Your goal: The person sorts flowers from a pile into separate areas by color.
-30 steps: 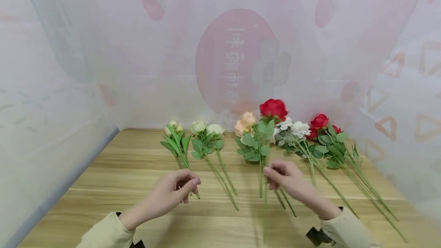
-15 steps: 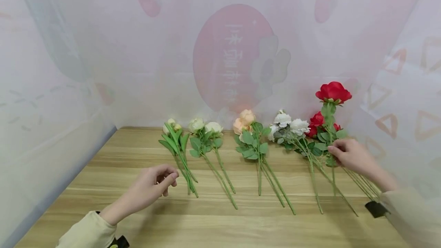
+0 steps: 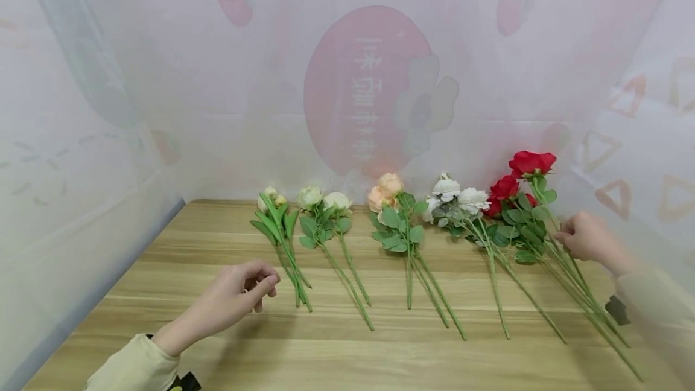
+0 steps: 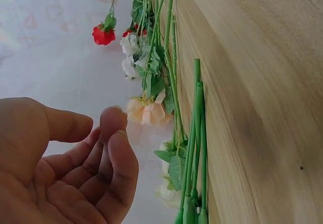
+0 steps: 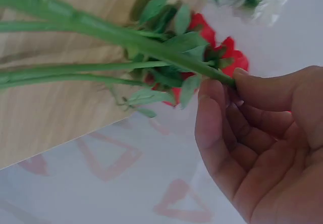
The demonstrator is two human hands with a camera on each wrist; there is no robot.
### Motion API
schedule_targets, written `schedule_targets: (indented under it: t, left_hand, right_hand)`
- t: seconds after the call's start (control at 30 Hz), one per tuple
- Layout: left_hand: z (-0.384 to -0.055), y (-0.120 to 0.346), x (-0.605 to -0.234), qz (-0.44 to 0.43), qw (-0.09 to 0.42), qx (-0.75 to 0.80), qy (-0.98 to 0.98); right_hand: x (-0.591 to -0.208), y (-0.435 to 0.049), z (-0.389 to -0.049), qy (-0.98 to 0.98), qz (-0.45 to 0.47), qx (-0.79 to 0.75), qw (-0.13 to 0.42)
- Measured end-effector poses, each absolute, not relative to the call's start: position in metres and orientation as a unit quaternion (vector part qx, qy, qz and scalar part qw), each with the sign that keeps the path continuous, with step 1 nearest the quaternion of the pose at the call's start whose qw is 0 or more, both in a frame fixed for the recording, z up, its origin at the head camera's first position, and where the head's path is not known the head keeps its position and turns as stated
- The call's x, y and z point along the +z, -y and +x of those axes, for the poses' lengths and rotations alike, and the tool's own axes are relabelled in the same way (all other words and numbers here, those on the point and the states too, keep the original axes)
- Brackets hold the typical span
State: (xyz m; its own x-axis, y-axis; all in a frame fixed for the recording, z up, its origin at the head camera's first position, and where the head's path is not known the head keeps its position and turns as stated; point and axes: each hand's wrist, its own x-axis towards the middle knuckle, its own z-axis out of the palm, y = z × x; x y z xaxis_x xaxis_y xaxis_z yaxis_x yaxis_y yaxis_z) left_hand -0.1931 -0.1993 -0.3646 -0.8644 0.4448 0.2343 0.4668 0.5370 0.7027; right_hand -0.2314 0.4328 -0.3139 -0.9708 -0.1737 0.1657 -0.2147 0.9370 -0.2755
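Observation:
At the right of the head view my right hand (image 3: 589, 239) pinches the green stem of a red rose (image 3: 532, 163) between thumb and fingertips. Its bloom stands above a bunch of red roses (image 3: 504, 188) lying on the table. The right wrist view shows the pinched stem (image 5: 151, 47) crossing over the bunch's leaves and stems. My left hand (image 3: 230, 297) hovers over the table at the left, fingers loosely curled and holding nothing. Closest to it lie the tulips (image 3: 279, 225), green-stemmed with pale yellow-white buds.
Pale green-white flowers (image 3: 336, 202), peach flowers (image 3: 390, 184) and white flowers (image 3: 471, 200) lie in separate groups along the back of the wooden table (image 3: 347, 358). A printed fabric backdrop (image 3: 260, 89) surrounds the table on its back and sides.
My right hand has carried the red rose from the middle to the far right and lowered it over the red bunch. My left hand has drawn back slightly to the left.

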Motion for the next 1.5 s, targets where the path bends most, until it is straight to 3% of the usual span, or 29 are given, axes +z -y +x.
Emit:
schedule_targets:
  t: [0.43, 0.7, 1.0, 1.5]
  left_hand:
    - [-0.193, 0.200, -0.366, -0.270, -0.001, -0.393, 0.879]
    - [-0.191, 0.200, -0.367, -0.260, -0.015, -0.394, 0.881]
    - [-0.190, 0.201, -0.368, -0.275, -0.020, -0.396, 0.876]
    - [-0.190, 0.202, -0.368, -0.269, -0.028, -0.392, 0.879]
  right_hand:
    - [-0.348, -0.443, -0.241, 0.990, 0.090, 0.106, 0.027]
    - [-0.343, -0.442, -0.241, 0.983, 0.080, 0.068, 0.153]
    - [-0.357, -0.450, -0.252, 0.992, 0.064, 0.095, 0.044]
    - [-0.369, -0.453, -0.249, 0.992, 0.045, 0.090, 0.072]
